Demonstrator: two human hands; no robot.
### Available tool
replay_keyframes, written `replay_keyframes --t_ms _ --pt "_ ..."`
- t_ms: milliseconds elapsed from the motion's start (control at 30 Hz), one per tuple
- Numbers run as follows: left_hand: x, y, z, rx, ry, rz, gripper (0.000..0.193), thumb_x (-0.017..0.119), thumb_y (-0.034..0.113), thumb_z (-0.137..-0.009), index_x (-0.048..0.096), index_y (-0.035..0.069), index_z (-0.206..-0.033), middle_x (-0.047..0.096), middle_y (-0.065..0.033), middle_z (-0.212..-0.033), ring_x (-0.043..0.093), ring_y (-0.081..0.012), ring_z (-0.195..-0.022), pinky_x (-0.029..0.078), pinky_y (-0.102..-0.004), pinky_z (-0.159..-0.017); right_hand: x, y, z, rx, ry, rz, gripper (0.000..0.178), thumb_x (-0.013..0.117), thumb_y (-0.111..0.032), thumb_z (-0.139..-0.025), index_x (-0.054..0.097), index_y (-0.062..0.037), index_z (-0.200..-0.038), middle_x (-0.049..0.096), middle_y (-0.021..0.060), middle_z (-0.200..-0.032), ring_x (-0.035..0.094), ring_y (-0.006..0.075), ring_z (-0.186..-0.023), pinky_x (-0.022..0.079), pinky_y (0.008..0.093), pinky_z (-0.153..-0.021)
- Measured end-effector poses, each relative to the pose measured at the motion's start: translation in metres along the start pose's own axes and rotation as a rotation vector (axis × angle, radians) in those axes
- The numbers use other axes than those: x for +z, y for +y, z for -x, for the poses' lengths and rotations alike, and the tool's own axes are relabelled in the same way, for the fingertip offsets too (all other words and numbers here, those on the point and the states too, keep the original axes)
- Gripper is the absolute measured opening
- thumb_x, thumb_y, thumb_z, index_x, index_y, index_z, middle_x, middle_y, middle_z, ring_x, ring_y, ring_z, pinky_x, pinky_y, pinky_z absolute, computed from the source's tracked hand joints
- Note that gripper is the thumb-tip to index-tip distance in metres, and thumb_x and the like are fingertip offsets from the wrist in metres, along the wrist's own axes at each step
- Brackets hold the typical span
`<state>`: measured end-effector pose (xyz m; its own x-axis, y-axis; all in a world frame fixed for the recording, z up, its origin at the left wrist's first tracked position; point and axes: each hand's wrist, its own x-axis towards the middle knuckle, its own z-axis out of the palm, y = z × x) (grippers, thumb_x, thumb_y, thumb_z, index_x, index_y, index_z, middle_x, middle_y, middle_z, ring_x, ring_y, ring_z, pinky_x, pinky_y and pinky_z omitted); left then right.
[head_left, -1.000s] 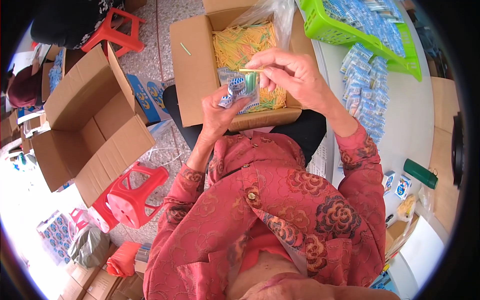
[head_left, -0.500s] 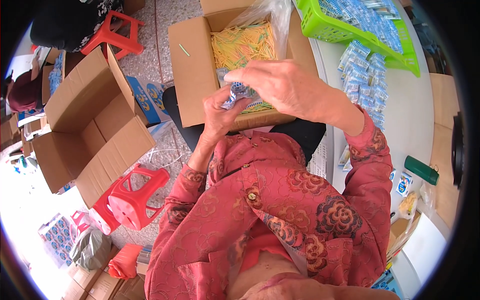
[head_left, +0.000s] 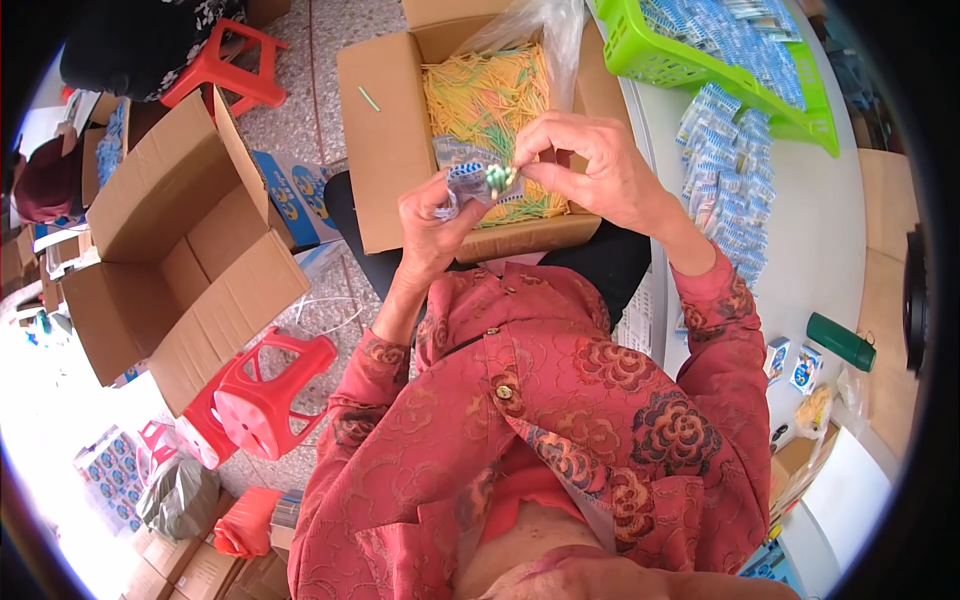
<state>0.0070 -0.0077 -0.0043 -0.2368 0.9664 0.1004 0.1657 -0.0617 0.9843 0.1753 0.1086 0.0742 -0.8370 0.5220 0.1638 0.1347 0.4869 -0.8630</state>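
Note:
My left hand [head_left: 432, 225] is closed around a small clear packet [head_left: 464, 182] with blue and white print. At the packet's opening, my right hand [head_left: 590, 170] pinches a bunch of thin green and yellow sticks [head_left: 498, 180]. How far the sticks reach into the packet is hidden. Both hands are over an open cardboard box [head_left: 385, 190] at my lap. Loose yellow, orange and green sticks [head_left: 485, 95] fill it, and a clear plastic liner [head_left: 560, 40] rises at its far right corner. One green stick [head_left: 369, 98] lies on the left flap.
On the white table [head_left: 825, 220] to my right, filled packets [head_left: 725, 180] lie below a green basket [head_left: 690, 75] of more packets. A green bottle [head_left: 842, 342] lies nearer. At left are an open carton [head_left: 190, 250] and red stools [head_left: 265, 405]; another person [head_left: 120, 50] is at far left.
My right hand has moved down and right from above the packet, and its fingertips now pinch sticks at the opening. The bunch of sticks has come into sight. My left hand has barely moved.

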Motion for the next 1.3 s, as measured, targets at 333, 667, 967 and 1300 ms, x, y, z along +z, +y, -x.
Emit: replay_keyframes --t_ms 333,667,967,1300 --pt "0.000 0.005 0.001 -0.016 0.078 0.046 0.012 0.066 -0.001 -0.071 0.066 0.001 -0.083 0.062 -0.0015 -0.074 0.053 -0.0055 -0.065 0.042 -0.0211 -0.057 0.007 0.005 0.005 -0.035 0.084 -0.034 0.008 0.057 0.004 -0.076 0.055 -0.0010 -0.082 0.061 0.0070 -0.083 0.059 0.0153 -0.075 0.046 0.0246 -0.069" --pt "0.003 0.006 -0.003 0.041 0.055 0.029 0.013 0.066 -0.002 -0.070 0.065 0.000 -0.083 0.062 -0.0028 -0.072 0.054 -0.0063 -0.064 0.043 -0.0216 -0.057 0.007 -0.008 -0.002 -0.262 0.175 0.065 0.037 0.057 0.003 -0.073 0.053 -0.0060 -0.109 0.052 0.0105 -0.116 0.054 0.0221 -0.102 0.046 0.0310 -0.083" --pt "-0.001 0.009 -0.001 -0.033 0.073 0.146 0.014 0.067 -0.001 -0.072 0.064 0.000 -0.086 0.062 -0.0003 -0.075 0.055 -0.0058 -0.067 0.045 -0.0206 -0.059 0.012 0.008 0.001 -0.311 0.059 0.184 0.040 0.059 -0.001 -0.075 0.054 -0.0083 -0.114 0.053 0.0112 -0.114 0.052 0.0244 -0.104 0.042 0.0332 -0.088" --pt "0.002 0.019 -0.003 -0.072 0.147 0.414 0.021 0.066 0.002 -0.075 0.060 -0.002 -0.095 0.063 -0.0031 -0.084 0.057 -0.0087 -0.073 0.047 -0.0229 -0.067 0.012 0.009 0.001 0.011 0.217 -0.005 0.016 0.059 -0.005 -0.080 0.059 0.0012 -0.095 0.063 0.0051 -0.076 0.059 0.0109 -0.069 0.047 0.0239 -0.064"
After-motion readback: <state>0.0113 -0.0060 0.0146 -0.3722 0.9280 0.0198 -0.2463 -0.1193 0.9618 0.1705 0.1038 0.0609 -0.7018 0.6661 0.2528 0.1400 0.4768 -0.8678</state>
